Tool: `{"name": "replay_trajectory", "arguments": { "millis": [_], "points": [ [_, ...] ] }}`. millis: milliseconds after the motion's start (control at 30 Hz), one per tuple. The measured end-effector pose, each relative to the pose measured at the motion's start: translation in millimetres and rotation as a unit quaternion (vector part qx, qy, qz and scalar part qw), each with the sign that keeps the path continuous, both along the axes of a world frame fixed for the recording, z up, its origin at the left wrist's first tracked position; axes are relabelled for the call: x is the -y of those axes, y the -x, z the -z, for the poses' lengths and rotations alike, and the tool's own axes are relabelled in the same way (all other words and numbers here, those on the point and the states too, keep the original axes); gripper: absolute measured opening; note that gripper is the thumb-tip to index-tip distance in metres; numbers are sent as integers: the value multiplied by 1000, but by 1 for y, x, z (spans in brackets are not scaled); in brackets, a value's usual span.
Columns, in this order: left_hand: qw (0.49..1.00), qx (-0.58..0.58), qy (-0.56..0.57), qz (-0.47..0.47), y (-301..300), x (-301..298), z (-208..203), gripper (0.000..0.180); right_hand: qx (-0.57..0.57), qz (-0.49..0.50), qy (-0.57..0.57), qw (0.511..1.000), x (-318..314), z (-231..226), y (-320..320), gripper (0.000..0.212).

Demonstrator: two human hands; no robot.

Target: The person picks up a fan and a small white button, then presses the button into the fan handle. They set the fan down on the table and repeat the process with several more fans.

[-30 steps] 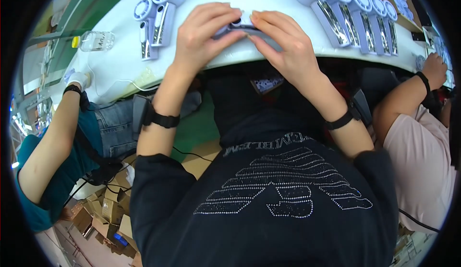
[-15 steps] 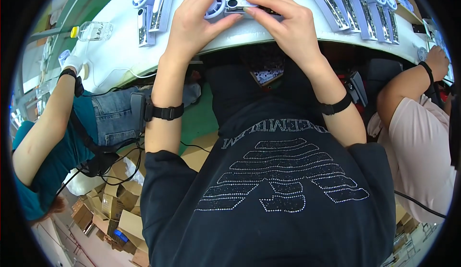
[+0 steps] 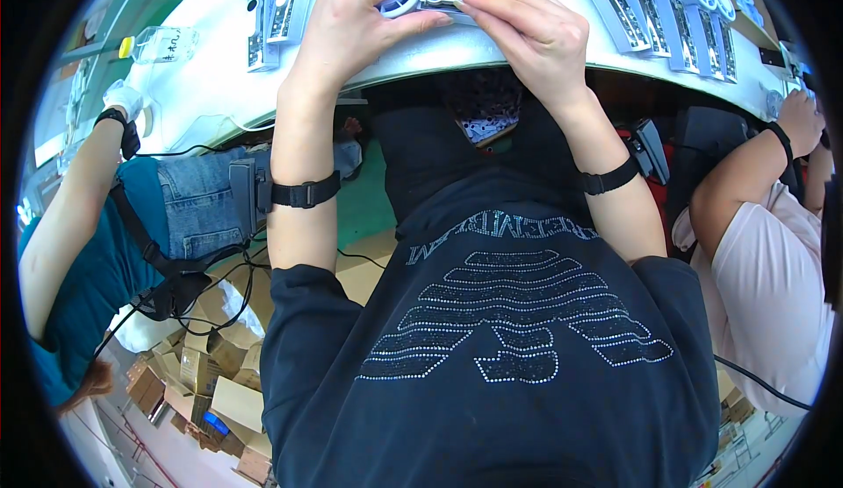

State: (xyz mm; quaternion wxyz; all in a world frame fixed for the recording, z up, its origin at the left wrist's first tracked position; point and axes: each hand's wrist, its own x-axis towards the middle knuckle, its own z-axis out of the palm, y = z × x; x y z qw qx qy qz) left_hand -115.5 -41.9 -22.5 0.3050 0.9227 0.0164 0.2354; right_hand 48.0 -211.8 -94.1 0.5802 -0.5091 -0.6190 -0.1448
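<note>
At the table's near edge, my left hand (image 3: 351, 22) is closed around the round head of a pale lilac handheld fan (image 3: 399, 2), thumb on the near side and fingers on the far side. The fan lies sideways, its handle pointing right; a round black part shows at the handle's start. My right hand (image 3: 534, 36) has its fingertips and thumb pinched together over that handle. Whatever sits between those fingertips is too small and covered to make out. The rest of the handle is hidden behind my right fingers.
Several similar fans (image 3: 654, 18) with exposed insides stand in a row at right; two more (image 3: 285, 9) lie at left. A yellow-capped bottle (image 3: 167, 45) lies farther left. Co-workers' hands, one gloved (image 3: 123, 100), one bare (image 3: 799, 123), flank me. Cardboard boxes (image 3: 241, 409) fill the floor behind left.
My right fingers, stretched over the handle before, are now bunched closer together at its top. My left hand keeps its hold on the fan. The whole view has shifted slightly.
</note>
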Motion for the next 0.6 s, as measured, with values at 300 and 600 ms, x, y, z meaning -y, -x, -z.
{"name": "replay_trajectory", "arguments": {
  "millis": [300, 600],
  "points": [
    [999, 16, 39, 29, -9, -3, -1, 24, -250, 16, 187, 950, 8, -36, 13, 17],
    [978, 207, -14, 29, -15, 3, 30, 19, -227, -191, -31, 955, -4, -2, -8, 17]
  ]
}}
